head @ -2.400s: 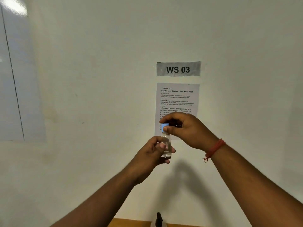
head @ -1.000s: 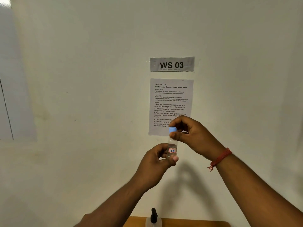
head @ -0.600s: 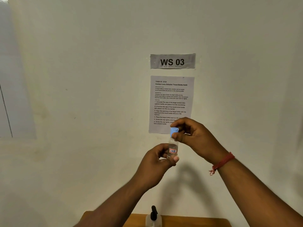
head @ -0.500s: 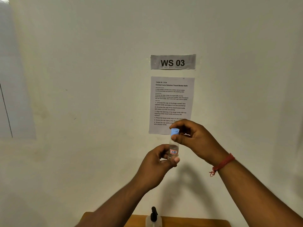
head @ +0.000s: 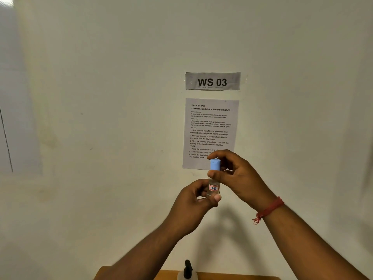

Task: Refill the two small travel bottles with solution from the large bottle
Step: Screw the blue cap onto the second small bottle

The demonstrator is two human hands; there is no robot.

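Blue cap: we pinch the small blue plastic cap (head: 215,164) between thumb and fingers of our right hand (head: 236,178), closed around it from the right side.
Bottle: the small clear plastic travel bottle with a red-edged "17B" label (head: 213,187) stands upright in the air in front of the white wall (head: 101,98), gripped low on its body by the curled fingers and thumb of our left hand (head: 193,201).
Change: against the view of a moment ago, more of the cap shows above our right thumb and it looks to ride a little higher on the neck; the bottle's place between the hands is much the same.
Meaning: we judge that the cap is being turned on its thread. Whether it is coming off or going on, we cannot tell from this view.
Contents: the clear body does not let us read a liquid level, so we cannot say whether this bottle is filled.
Large bottle: at the bottom edge a pale bottle with a black pointed top (head: 187,269) stands on the orange-brown wooden surface (head: 232,276), well below both hands and untouched; it may be the source bottle.
Other travel bottle: not in view.
Wall papers: a grey "WS 03" sign (head: 213,81) hangs above a printed instruction sheet (head: 211,126), whose lower lines our right hand partly covers.
Wrist: a red thread band (head: 269,210) circles our right wrist.
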